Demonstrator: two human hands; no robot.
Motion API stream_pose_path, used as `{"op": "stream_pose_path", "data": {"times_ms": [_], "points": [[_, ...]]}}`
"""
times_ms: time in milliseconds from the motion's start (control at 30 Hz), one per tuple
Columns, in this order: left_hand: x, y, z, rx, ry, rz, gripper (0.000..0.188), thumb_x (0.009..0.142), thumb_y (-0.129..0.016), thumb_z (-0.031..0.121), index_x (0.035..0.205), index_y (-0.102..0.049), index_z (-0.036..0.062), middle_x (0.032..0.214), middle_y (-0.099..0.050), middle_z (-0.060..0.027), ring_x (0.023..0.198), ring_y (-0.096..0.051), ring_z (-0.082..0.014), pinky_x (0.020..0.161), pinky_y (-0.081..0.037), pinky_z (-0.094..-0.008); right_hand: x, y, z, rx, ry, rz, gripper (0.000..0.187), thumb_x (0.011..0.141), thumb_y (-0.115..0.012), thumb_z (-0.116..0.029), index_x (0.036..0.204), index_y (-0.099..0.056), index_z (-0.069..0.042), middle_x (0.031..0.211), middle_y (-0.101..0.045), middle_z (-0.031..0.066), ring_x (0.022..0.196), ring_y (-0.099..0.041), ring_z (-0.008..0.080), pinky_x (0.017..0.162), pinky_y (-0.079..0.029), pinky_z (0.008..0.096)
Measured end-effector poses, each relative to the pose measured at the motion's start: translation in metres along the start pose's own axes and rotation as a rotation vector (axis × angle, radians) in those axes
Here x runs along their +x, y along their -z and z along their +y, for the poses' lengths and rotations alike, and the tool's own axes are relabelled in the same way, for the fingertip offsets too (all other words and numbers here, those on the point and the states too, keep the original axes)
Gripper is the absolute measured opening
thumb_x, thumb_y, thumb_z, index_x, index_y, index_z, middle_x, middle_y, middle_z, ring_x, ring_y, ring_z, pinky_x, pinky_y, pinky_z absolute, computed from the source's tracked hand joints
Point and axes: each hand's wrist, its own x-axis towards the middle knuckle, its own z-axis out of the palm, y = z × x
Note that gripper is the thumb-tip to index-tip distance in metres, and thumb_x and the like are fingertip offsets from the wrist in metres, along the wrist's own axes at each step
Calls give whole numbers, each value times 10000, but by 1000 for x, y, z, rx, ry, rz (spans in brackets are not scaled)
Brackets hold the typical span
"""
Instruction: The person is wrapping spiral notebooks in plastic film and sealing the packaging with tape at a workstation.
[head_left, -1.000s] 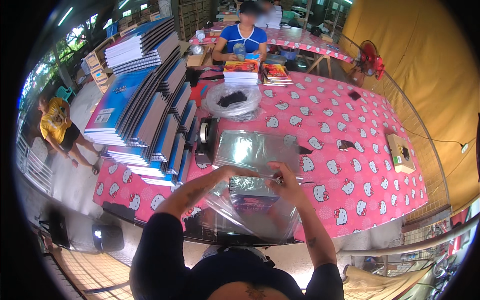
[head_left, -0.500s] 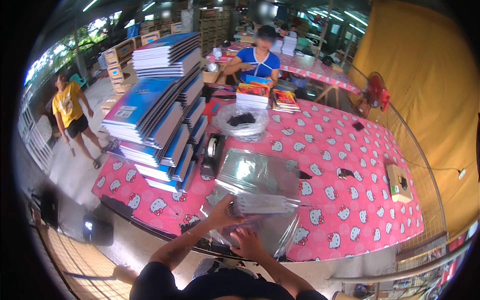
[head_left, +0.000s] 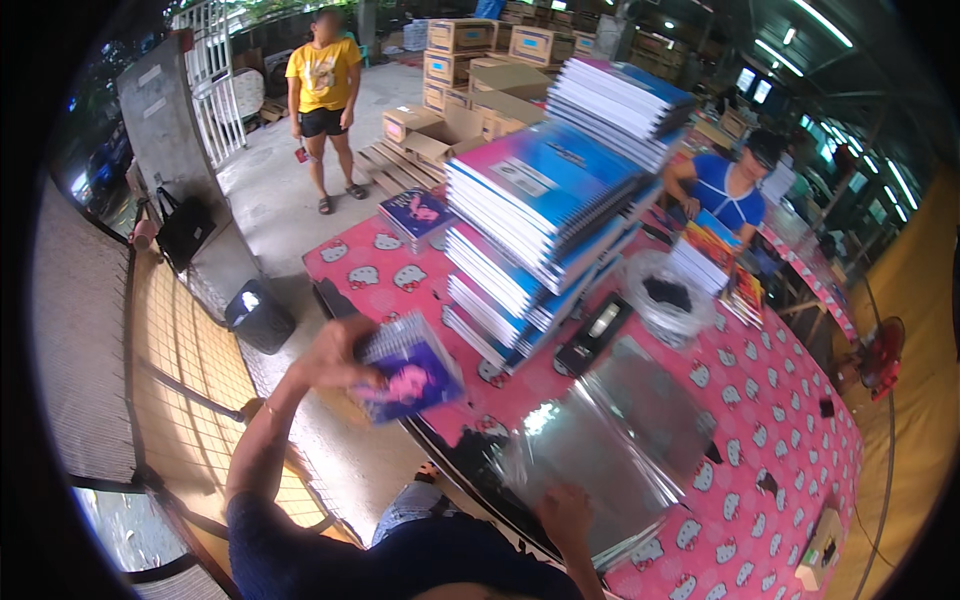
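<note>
My left hand (head_left: 340,357) is closed on the edge of a small spiral notebook (head_left: 410,380) with a purple cover and a pink picture. It hangs in the air past the table's near left edge and is slightly blurred. Clear plastic sleeves (head_left: 590,445) lie in a flat, shiny stack at the near side of the table. On their near edge rests my right hand (head_left: 565,512), fingers loosely stretched and nothing visible in them. Another small purple notebook (head_left: 417,213) lies at the table's far left corner, beside tall stacks of blue spiral notebooks (head_left: 560,190).
A black tool (head_left: 597,333) and a plastic bag of dark bits (head_left: 665,295) stand behind the sleeves on the pink tablecloth (head_left: 740,450). Across the table a person in blue (head_left: 730,185) handles books. A person in yellow (head_left: 325,80) stands left, near cardboard boxes (head_left: 450,70).
My view has turned left. My left hand has carried the small notebook from above the sleeves out to the left, while my right hand stays at the sleeves.
</note>
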Motion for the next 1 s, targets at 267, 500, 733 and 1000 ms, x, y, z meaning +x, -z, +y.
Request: {"op": "stream_pose_path", "data": {"times_ms": [267, 500, 733, 1000], "points": [[215, -16, -249, -635, 563, 940, 722, 635, -852, 302, 1124, -465, -61, 895, -633, -156, 701, -641, -200, 649, -533, -294, 10, -25, 12, -368, 129, -128, 250, 718, -707, -293, 913, -647, -148, 1034, -603, 70, 1045, -546, 330, 898, -436, 499], [355, -55, -300, -1413, 547, 1094, 572, 658, -835, 156, 1054, -471, -39, 894, -603, -142, 700, -653, -235, 569, -579, -370, 13, -4, -24, -75, -243, -168, 628, 729, -705, -375, 1271, -531, -110, 1251, -543, 184, 1190, -464, 409, 984, -375, 577], [369, -78, -315, -1304, 586, 975, 461, 719, -787, 163, 1075, -547, -5, 913, -631, -131, 696, -672, -234, 551, -572, -355, -2, -24, -8, -195, -305, -155, 763, 696, -765, -431, 1333, -487, -116, 1265, -544, 189, 1210, -462, 408, 967, -395, 569], [353, -16, -293, 75, 622, 806, 793, 834, -602, 635, 1190, -568, -73, 1114, -636, -242, 1056, -622, -333, 922, -468, -464, 18, 0, -27, -117, -260, -78, 407, 646, -790, -330, 962, -614, -143, 968, -609, 55, 1071, -531, 345, 917, -426, 491]]}}
